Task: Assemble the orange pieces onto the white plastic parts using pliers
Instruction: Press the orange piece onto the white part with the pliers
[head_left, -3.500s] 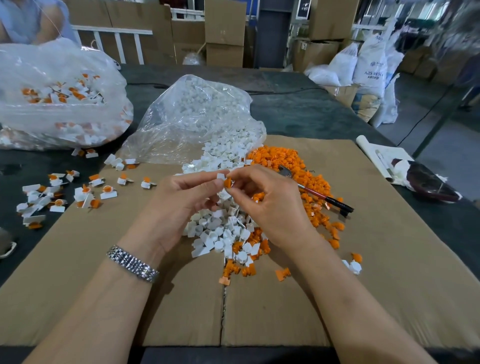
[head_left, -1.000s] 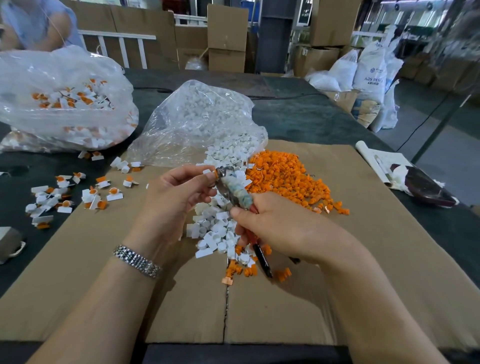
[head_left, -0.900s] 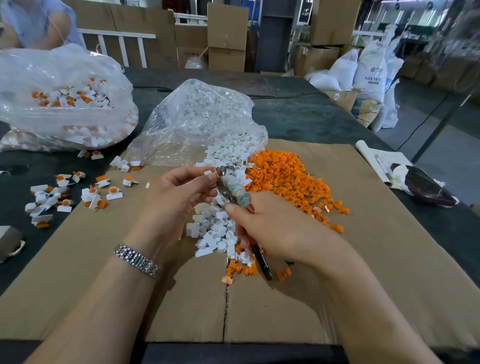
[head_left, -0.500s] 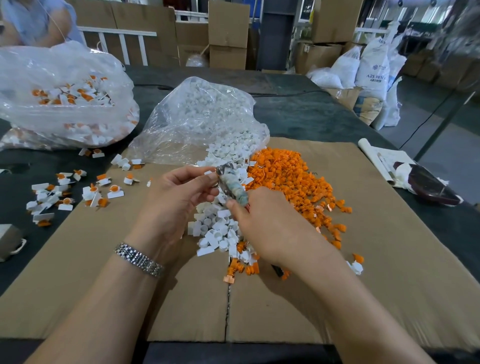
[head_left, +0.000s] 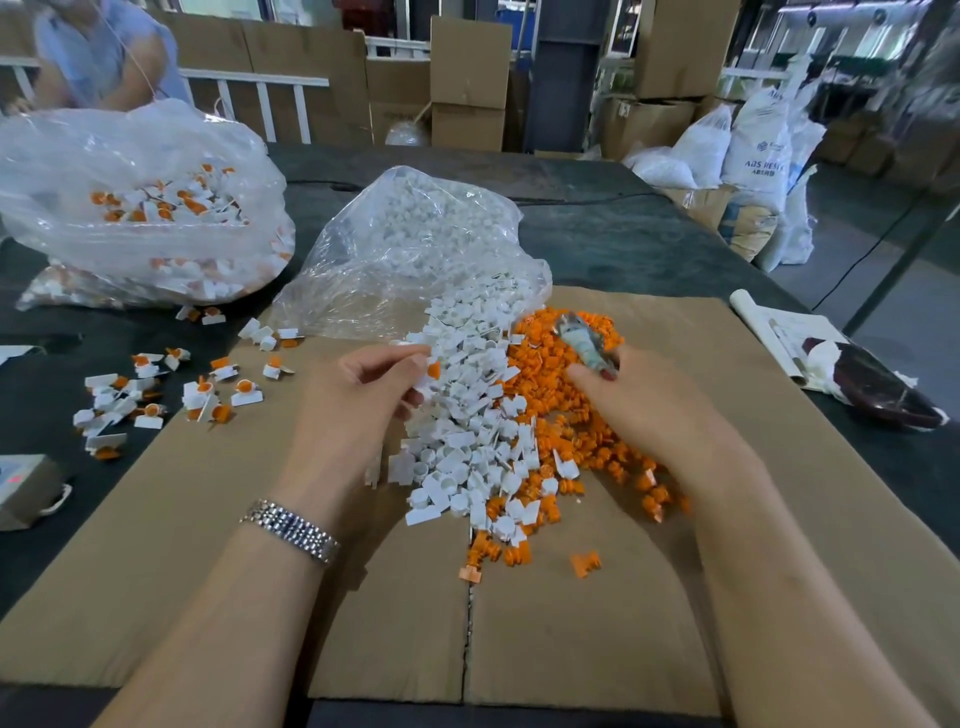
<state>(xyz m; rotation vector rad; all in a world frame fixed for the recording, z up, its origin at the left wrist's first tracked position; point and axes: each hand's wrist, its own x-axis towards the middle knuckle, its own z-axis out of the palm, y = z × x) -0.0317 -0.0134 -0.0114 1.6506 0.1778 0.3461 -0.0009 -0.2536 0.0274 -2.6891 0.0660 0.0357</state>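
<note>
My left hand (head_left: 358, 395) pinches a white plastic part with an orange piece (head_left: 430, 371) in it, just left of the white pile. My right hand (head_left: 639, 405) grips the pliers (head_left: 584, 345), whose tape-wrapped head points away from me over the orange pieces; the handles are hidden in my palm. A pile of loose white parts (head_left: 467, 431) runs down the cardboard sheet (head_left: 208, 519), with the heap of orange pieces (head_left: 571, 415) on its right side.
A clear bag of white parts (head_left: 415, 249) lies open behind the piles. A second bag of assembled parts (head_left: 135, 208) sits far left, with several assembled pieces (head_left: 156, 395) scattered below it. Papers and a dark object (head_left: 872, 384) lie at right. A person sits at back left.
My right hand has swung the pliers off to the right, away from the part in my left hand. My left hand still holds the white part with the orange piece.
</note>
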